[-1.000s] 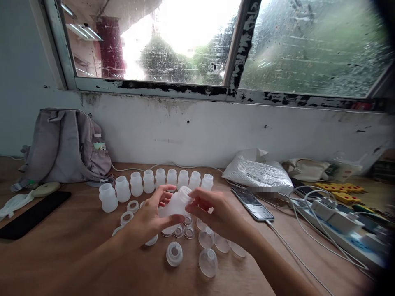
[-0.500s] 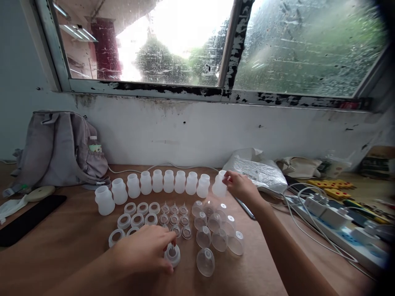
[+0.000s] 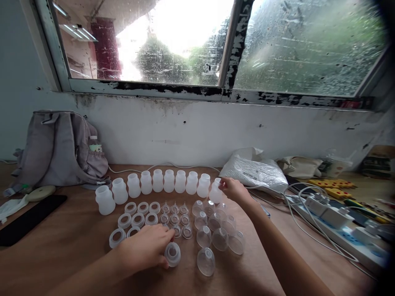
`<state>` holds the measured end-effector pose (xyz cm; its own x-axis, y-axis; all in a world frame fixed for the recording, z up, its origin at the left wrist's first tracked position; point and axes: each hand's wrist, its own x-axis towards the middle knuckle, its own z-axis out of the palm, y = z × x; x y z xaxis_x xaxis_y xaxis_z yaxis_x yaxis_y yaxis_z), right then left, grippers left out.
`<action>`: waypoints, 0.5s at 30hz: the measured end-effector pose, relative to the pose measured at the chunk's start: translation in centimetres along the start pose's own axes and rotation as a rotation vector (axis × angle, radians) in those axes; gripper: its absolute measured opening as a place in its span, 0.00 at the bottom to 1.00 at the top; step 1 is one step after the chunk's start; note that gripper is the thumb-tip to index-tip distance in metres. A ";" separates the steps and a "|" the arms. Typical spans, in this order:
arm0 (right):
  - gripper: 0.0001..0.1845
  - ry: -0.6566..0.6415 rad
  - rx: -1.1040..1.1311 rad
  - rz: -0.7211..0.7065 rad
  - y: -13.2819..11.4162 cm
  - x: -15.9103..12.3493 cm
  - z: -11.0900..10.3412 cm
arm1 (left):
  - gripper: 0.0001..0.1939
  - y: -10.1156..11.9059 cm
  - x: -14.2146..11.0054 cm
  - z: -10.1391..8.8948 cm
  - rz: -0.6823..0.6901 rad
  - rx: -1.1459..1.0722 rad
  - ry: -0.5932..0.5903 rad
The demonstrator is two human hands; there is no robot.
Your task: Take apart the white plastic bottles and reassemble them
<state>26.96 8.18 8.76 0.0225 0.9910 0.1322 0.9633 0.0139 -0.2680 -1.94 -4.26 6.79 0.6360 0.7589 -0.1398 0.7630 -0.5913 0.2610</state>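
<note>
My right hand [image 3: 232, 189] pinches the rim of a frosted baby bottle [image 3: 215, 193] at the right end of a curved row of similar open-topped bottles [image 3: 168, 181]. At the front, my left hand [image 3: 151, 246] has thumb and fingers apart at the left side of a nipple seated in a white collar ring [image 3: 172, 254]; whether they touch it I cannot tell. Loose collar rings [image 3: 124, 221] lie behind the left hand, some partly hidden by it. Clear nipples [image 3: 174, 219] stand beside them, and several transparent dome caps [image 3: 205, 262] lie to the right.
A grey backpack [image 3: 61, 148] and a black flat object [image 3: 31, 220] are at left. A silver padded bag [image 3: 254, 170] lies behind my right hand. At right are a white power strip [image 3: 342, 232] with plugs and looping cables, and yellow pieces [image 3: 331, 187].
My right hand has moved left and slightly forward with the bottle, which now stands closer to the row. My left hand has drawn back left from over the nipple, leaving its top uncovered.
</note>
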 end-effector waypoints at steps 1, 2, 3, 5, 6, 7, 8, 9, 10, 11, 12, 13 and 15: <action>0.08 0.003 0.003 -0.001 0.0 0.0 0.1 | 0.19 0.0 0.1 0.1 0.003 0.005 -0.003; 0.08 0.006 0.006 -0.003 0.0 0.0 0.2 | 0.19 -0.1 0.1 0.1 0.006 0.007 -0.006; 0.09 0.008 0.009 -0.004 0.0 0.1 0.2 | 0.20 -0.1 0.1 0.2 0.009 0.010 -0.006; 0.09 0.014 0.013 -0.007 0.0 0.1 0.2 | 0.20 -0.1 0.2 0.3 0.019 0.009 -0.005; 0.10 0.019 0.014 -0.008 0.0 0.0 0.2 | 0.20 -0.1 0.3 0.4 0.024 0.007 -0.005; 0.11 0.026 0.015 -0.009 0.0 0.0 0.1 | 0.20 -0.1 0.3 0.5 0.028 0.004 -0.004; 0.11 0.037 0.014 -0.007 0.0 0.0 -0.1 | 0.20 -0.1 0.3 0.5 0.031 -0.001 -0.005; 0.12 0.050 0.012 -0.003 0.0 0.0 -0.3 | 0.19 0.0 0.3 0.5 0.030 -0.005 -0.006; 0.13 0.065 0.006 0.005 -0.2 0.0 -0.5 | 0.18 0.0 0.4 0.4 0.027 -0.003 -0.006; 0.13 0.085 0.001 0.012 -0.4 -0.2 -0.8 | 0.17 0.1 0.4 0.3 0.022 0.004 -0.002; 0.13 0.111 0.002 0.012 -0.7 -0.4 -1.1 | 0.16 0.2 0.3 0.2 0.016 0.012 0.010; 0.12 0.142 0.015 -0.001 -1.2 -0.7 -1.5 | 0.15 0.3 0.3 0.0 0.012 0.017 0.034; 0.10 0.198 0.096 -0.086 -2.7 -1.8 -2.4 | 0.13 0.5 0.2 -0.7 -0.002 0.011 0.106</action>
<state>24.97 6.02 11.53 0.0029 0.9403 0.3403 0.9343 0.1187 -0.3360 -1.48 -4.20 7.52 0.6194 0.7841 -0.0380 0.7655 -0.5926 0.2507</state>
